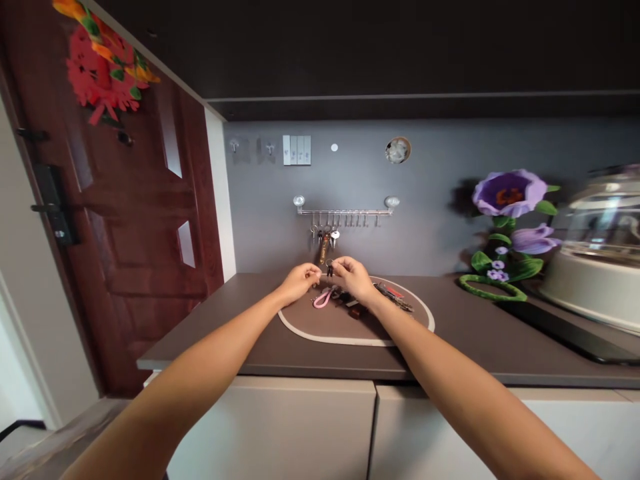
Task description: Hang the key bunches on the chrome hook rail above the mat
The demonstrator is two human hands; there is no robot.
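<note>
My right hand (353, 275) pinches a small metal key ring (329, 263) with dark pieces hanging from it, above the mat. To its left, my left hand (300, 280) is closed in a pinch; what its fingertips hold is too small to make out. Beneath and between the hands lies a pink loop strap (323, 299). A pile of keys (397, 299) lies on the oval mat (320, 335), partly hidden by my right hand. Just behind my hands, several keys and a brown tag (325, 248) hang from the left hooks of the rail (345, 213).
The mat lies on a dark counter (210, 333) below a dark overhead cabinet (400, 53). Right of it stand purple knitted flowers (510, 193), a black flat slab (575, 330) and a white appliance with a clear dome (595, 280). A wooden door (130, 200) is at left.
</note>
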